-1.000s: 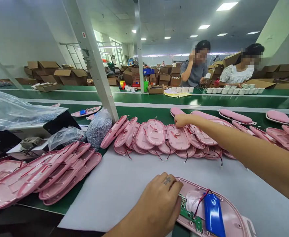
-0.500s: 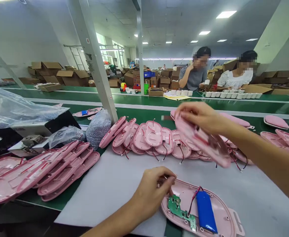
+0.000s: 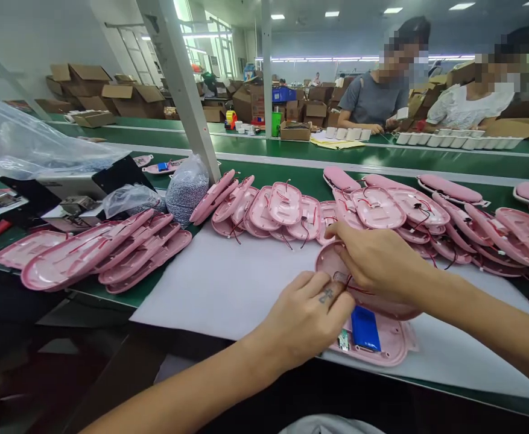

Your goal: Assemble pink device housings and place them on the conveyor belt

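Note:
My right hand [image 3: 368,259] grips a pink shell cover [image 3: 384,303] and holds it tilted above the pink base shell [image 3: 391,355]. A blue battery [image 3: 365,328] and part of a green circuit board [image 3: 344,340] show in the base below the cover. My left hand [image 3: 313,313] is closed at the cover's left end, by thin red and black wires [image 3: 348,281]. Its fingertips are partly hidden, and what they pinch cannot be made out.
Pink shells with wires [image 3: 285,204] lie in a row behind the white sheet [image 3: 210,289]. More shells [image 3: 83,250] are stacked at left, near a bagged grey bundle [image 3: 187,190] and metal post [image 3: 187,90]. Two people sit across the green bench [image 3: 291,155].
My right hand has brought the cover down and nearer, over the base. My left hand has moved right to meet it. The camera view has tilted down.

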Tool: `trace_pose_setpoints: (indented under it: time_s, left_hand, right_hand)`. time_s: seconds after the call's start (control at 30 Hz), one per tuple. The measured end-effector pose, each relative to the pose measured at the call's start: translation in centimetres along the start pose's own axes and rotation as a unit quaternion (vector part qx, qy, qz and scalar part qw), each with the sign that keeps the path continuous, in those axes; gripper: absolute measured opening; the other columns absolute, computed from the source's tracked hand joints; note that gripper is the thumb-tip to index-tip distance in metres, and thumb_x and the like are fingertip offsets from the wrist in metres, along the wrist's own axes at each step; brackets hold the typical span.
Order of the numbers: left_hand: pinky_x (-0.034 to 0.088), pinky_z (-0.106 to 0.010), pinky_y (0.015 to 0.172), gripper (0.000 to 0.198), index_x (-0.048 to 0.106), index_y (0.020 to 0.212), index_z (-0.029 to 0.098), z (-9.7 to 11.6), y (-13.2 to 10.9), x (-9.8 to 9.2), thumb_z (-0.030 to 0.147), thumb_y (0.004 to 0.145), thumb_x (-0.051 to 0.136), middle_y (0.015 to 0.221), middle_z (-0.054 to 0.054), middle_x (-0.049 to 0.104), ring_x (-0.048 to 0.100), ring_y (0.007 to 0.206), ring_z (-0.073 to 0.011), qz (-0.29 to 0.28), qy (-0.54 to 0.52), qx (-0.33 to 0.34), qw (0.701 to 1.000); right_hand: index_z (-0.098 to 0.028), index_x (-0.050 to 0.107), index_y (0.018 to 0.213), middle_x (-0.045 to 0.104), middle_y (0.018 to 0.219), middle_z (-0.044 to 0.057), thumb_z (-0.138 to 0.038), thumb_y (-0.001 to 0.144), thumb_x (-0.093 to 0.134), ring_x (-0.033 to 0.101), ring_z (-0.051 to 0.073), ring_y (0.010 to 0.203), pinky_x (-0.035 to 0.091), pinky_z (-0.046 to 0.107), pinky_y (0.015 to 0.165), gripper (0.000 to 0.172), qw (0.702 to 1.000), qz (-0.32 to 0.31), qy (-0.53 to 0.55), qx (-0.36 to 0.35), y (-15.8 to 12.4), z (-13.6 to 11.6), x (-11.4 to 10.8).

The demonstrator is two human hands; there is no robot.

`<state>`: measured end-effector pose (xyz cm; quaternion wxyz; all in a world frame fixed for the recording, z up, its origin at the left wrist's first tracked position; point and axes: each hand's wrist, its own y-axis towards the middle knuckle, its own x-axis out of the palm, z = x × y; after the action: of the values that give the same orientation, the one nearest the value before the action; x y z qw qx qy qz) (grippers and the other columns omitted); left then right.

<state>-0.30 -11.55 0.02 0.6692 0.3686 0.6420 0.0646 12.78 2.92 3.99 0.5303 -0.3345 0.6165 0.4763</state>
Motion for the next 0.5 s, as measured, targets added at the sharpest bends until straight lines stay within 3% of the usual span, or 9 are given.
trace_pose_setpoints:
  time_s: [0.07,0.13,0.27,0.37,0.43,0.5]
  left_hand:
    - [0.044,-0.032,0.067,0.019,0.055,0.084,0.013,0.0,-0.2,0.3,0.007,0.096,0.041,0.078,-0.003,0.059,0.054,0.076,-0.0178,-0.008,-0.057,-0.006,0.998]
    - [0.045,-0.031,0.07,0.016,0.057,0.091,0.013,-0.2,-0.5,0.7,0.008,0.097,0.043,0.079,-0.002,0.059,0.055,0.078,-0.0164,0.022,-0.132,-0.061,0.989]
    - [0.049,-0.032,0.089,0.013,0.063,0.103,0.02,-0.6,-0.9,1.5,0.012,0.093,0.057,0.108,-0.006,0.056,0.054,0.103,-0.0177,0.149,-0.19,-0.206,0.948]
    - [0.05,-0.036,0.096,0.013,0.065,0.097,0.022,-0.8,-0.7,2.0,0.012,0.092,0.058,0.124,-0.006,0.047,0.053,0.112,-0.0188,0.181,-0.223,-0.242,0.927]
    - [0.056,-0.03,0.084,0.011,0.059,0.099,0.021,-0.8,-0.4,2.2,0.013,0.092,0.058,0.129,-0.005,0.048,0.06,0.098,-0.0138,0.188,-0.322,-0.274,0.886]
    - [0.055,-0.02,0.063,0.019,0.049,0.102,0.022,-0.8,-0.1,2.2,0.015,0.09,0.062,0.128,-0.004,0.052,0.061,0.074,-0.0074,0.183,-0.438,-0.343,0.81]
  right_hand:
    - [-0.015,0.06,0.108,0.071,0.085,0.009,-0.017,0.087,0.045,0.063,0.02,0.065,0.031,0.029,0.053,0.026,1.0,0.015,0.001,0.01,0.4,-0.1,-0.4]
    - [-0.019,0.064,0.106,0.073,0.09,0.007,-0.019,0.09,0.044,0.065,0.02,0.07,0.036,0.029,0.057,0.026,0.999,0.028,0.023,-0.01,0.5,0.0,-0.5]
    - [-0.024,0.067,0.113,0.073,0.1,0.004,-0.022,0.097,0.041,0.067,0.018,0.082,0.044,0.028,0.065,0.031,0.993,0.067,0.077,-0.066,0.3,0.4,-0.3]
    - [-0.023,0.068,0.113,0.072,0.095,0.005,-0.022,0.098,0.041,0.065,0.016,0.078,0.044,0.026,0.063,0.032,0.987,0.096,0.109,-0.073,0.1,0.5,-0.2]
    - [-0.023,0.069,0.111,0.071,0.093,0.004,-0.024,0.098,0.041,0.065,0.016,0.078,0.044,0.026,0.064,0.03,0.985,0.09,0.13,-0.071,0.1,0.5,-0.1]
    - [-0.023,0.068,0.11,0.072,0.094,0.003,-0.025,0.097,0.043,0.065,0.016,0.08,0.044,0.027,0.066,0.028,0.985,0.065,0.151,-0.057,0.2,0.7,0.0]
